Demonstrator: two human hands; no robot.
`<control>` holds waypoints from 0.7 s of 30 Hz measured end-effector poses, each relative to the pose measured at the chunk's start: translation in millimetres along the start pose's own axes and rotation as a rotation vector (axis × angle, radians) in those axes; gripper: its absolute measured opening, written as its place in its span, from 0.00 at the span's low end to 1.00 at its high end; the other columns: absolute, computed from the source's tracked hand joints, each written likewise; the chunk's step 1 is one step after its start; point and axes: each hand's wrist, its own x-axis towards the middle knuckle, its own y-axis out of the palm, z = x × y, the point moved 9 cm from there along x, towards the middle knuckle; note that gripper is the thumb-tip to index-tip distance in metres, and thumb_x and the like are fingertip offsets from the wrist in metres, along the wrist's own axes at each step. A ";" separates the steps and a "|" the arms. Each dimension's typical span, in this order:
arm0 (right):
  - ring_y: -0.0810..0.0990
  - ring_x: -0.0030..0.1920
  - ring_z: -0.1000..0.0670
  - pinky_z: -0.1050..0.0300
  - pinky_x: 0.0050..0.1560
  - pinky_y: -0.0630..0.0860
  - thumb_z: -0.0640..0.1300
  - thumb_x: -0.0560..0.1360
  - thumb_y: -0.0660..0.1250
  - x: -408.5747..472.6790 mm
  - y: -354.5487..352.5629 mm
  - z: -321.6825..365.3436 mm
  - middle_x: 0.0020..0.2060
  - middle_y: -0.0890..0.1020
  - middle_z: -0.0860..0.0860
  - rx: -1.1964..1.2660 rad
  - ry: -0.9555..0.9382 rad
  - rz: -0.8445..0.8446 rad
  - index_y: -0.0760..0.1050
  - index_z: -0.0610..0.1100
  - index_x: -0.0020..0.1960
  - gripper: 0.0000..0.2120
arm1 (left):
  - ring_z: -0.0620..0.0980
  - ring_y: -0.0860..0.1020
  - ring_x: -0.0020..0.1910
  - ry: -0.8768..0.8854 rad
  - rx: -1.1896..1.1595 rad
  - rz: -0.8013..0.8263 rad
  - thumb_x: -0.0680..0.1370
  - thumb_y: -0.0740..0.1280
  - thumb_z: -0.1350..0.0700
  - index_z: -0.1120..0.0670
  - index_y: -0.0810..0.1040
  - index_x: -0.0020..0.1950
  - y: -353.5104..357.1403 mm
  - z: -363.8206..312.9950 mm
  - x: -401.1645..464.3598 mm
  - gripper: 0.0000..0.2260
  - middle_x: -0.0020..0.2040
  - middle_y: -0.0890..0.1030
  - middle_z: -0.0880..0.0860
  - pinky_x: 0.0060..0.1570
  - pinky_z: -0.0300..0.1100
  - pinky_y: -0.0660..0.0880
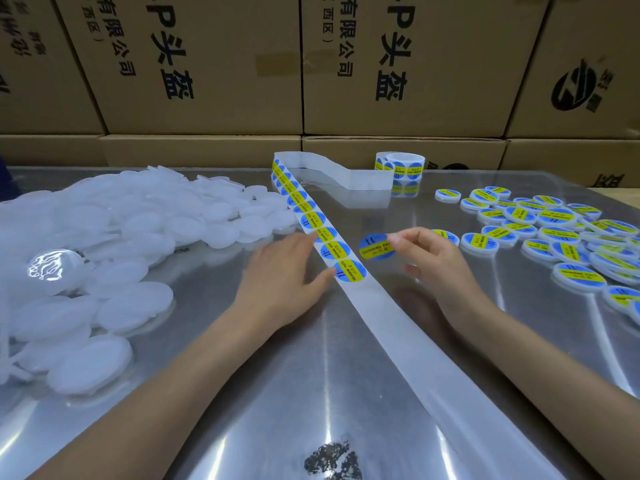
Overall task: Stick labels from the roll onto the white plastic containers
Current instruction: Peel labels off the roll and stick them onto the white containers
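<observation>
One round label (376,246) is pinched in the right hand (429,258) fingers, just peeled off the strip (322,233). Strip is pressed flat by the left hand (284,282), fingers straight. Next, prob.: a bare white container (86,365), piled at left on the surface (277,410), must be picked & the label stuck on.

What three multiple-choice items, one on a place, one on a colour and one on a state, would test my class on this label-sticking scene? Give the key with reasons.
1. Where does the pile of unlabelled containers lie?
A. On the person's left
B. On the person's right
C. On the boxes

2. What colours are the round labels?
A. Red and white
B. Blue and yellow
C. Green and black

3. What is the right hand doing?
A. Resting flat on the table
B. Holding the roll
C. Pinching a peeled label

Key: 1 A, the plain white pile fills the left; 2 B, each label is blue with a yellow band; 3 C, its fingers pinch the label's edge above the table.
</observation>
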 end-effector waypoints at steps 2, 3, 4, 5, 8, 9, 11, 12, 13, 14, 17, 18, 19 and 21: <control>0.78 0.39 0.66 0.73 0.40 0.72 0.44 0.74 0.69 -0.2 0.6 -2.4 0.35 0.83 0.62 0.016 0.006 0.016 0.79 0.49 0.43 0.02 | 0.54 0.71 0.62 -0.165 0.177 0.033 0.72 0.59 0.32 0.50 0.65 0.70 -1.7 26.4 -0.4 0.33 0.65 0.72 0.51 0.58 0.47 0.68; 0.78 0.40 0.65 0.72 0.42 0.73 0.44 0.74 0.69 -0.4 0.2 -4.3 0.37 0.83 0.62 0.018 0.016 0.016 0.80 0.49 0.43 0.02 | 0.55 0.71 0.62 -0.269 0.210 0.085 0.70 0.59 0.29 0.50 0.66 0.69 0.3 40.2 -2.6 0.35 0.64 0.72 0.52 0.56 0.48 0.68; 0.79 0.42 0.65 0.69 0.44 0.74 0.45 0.73 0.69 -0.4 -0.4 -6.9 0.38 0.84 0.61 0.023 0.035 0.014 0.81 0.50 0.44 0.02 | 0.56 0.71 0.63 -0.354 0.205 0.131 0.68 0.59 0.27 0.51 0.68 0.67 2.8 50.9 -5.4 0.37 0.63 0.72 0.52 0.55 0.48 0.69; 0.79 0.44 0.63 0.66 0.47 0.74 0.46 0.73 0.69 -0.2 -0.8 -9.8 0.40 0.84 0.61 0.033 0.062 0.013 0.81 0.51 0.44 0.02 | 0.56 0.71 0.63 -0.400 0.182 0.154 0.68 0.59 0.26 0.51 0.70 0.66 4.9 57.2 -6.9 0.36 0.62 0.73 0.52 0.54 0.48 0.69; 0.80 0.48 0.64 0.60 0.51 0.73 0.50 0.71 0.70 -1.4 1.4 -15.1 0.45 0.85 0.60 0.087 0.130 0.031 0.82 0.51 0.45 0.05 | 0.54 0.70 0.64 -0.339 0.063 0.114 0.71 0.63 0.32 0.49 0.70 0.67 6.7 51.7 -4.0 0.31 0.64 0.72 0.52 0.56 0.47 0.69; 0.80 0.49 0.65 0.60 0.51 0.72 0.52 0.68 0.71 -2.5 3.0 -14.7 0.46 0.85 0.60 0.102 0.136 0.044 0.83 0.51 0.44 0.08 | 0.53 0.70 0.65 -0.278 0.009 0.091 0.72 0.65 0.35 0.49 0.68 0.70 7.0 44.3 -1.9 0.30 0.65 0.72 0.52 0.58 0.46 0.69; 0.80 0.49 0.64 0.60 0.51 0.72 0.56 0.62 0.71 -4.7 7.1 -13.8 0.46 0.85 0.59 0.125 0.148 0.076 0.84 0.53 0.42 0.12 | 0.51 0.69 0.66 -0.125 -0.104 0.031 0.72 0.69 0.40 0.48 0.63 0.73 5.6 25.9 1.1 0.33 0.66 0.72 0.50 0.62 0.47 0.69; 0.80 0.49 0.64 0.60 0.52 0.72 0.57 0.60 0.70 -5.7 9.8 -14.0 0.45 0.85 0.58 0.135 0.159 0.097 0.84 0.54 0.41 0.12 | 0.50 0.69 0.65 -0.047 -0.166 -0.004 0.71 0.70 0.42 0.47 0.60 0.75 3.4 16.1 1.8 0.36 0.65 0.72 0.49 0.62 0.46 0.68; 0.81 0.50 0.63 0.60 0.51 0.72 0.57 0.60 0.70 -6.7 12.9 -15.0 0.45 0.85 0.57 0.142 0.174 0.120 0.84 0.55 0.41 0.12 | 0.49 0.70 0.64 0.021 -0.232 -0.032 0.71 0.72 0.44 0.47 0.55 0.77 0.9 7.0 2.2 0.39 0.65 0.73 0.48 0.61 0.45 0.68; 0.81 0.50 0.62 0.60 0.51 0.72 0.57 0.61 0.70 -7.4 15.8 -16.5 0.45 0.85 0.56 0.153 0.196 0.140 0.84 0.55 0.41 0.11 | 0.49 0.70 0.62 0.075 -0.297 -0.052 0.70 0.73 0.46 0.46 0.50 0.77 -1.5 -1.3 2.2 0.43 0.64 0.74 0.47 0.60 0.42 0.67; 0.83 0.48 0.58 0.65 0.42 0.77 0.51 0.66 0.71 -9.3 22.5 -20.4 0.44 0.86 0.52 0.213 0.262 0.179 0.84 0.52 0.39 0.06 | 0.47 0.72 0.60 0.194 -0.412 -0.107 0.69 0.76 0.50 0.41 0.42 0.74 -8.2 -19.5 -0.7 0.48 0.61 0.75 0.44 0.57 0.34 0.65; 0.84 0.47 0.57 0.65 0.39 0.77 0.50 0.67 0.71 -10.4 23.3 -20.7 0.43 0.86 0.51 0.225 0.275 0.182 0.84 0.51 0.38 0.05 | 0.46 0.72 0.59 0.227 -0.424 -0.133 0.69 0.76 0.51 0.40 0.42 0.74 -10.5 -23.8 -2.4 0.49 0.60 0.75 0.43 0.56 0.32 0.64; 0.84 0.46 0.56 0.66 0.37 0.77 0.48 0.68 0.71 -11.1 24.0 -21.0 0.43 0.86 0.50 0.232 0.288 0.184 0.84 0.51 0.38 0.04 | 0.46 0.72 0.59 0.255 -0.432 -0.154 0.69 0.76 0.52 0.40 0.41 0.74 -12.2 -27.3 -3.6 0.49 0.60 0.75 0.43 0.56 0.30 0.63; 0.84 0.46 0.55 0.65 0.36 0.78 0.47 0.70 0.70 -13.5 24.9 -21.7 0.44 0.86 0.49 0.255 0.314 0.186 0.84 0.48 0.40 0.04 | 0.43 0.71 0.59 0.292 -0.437 -0.169 0.69 0.76 0.52 0.41 0.41 0.74 -14.3 -32.9 -5.5 0.49 0.60 0.76 0.44 0.57 0.26 0.62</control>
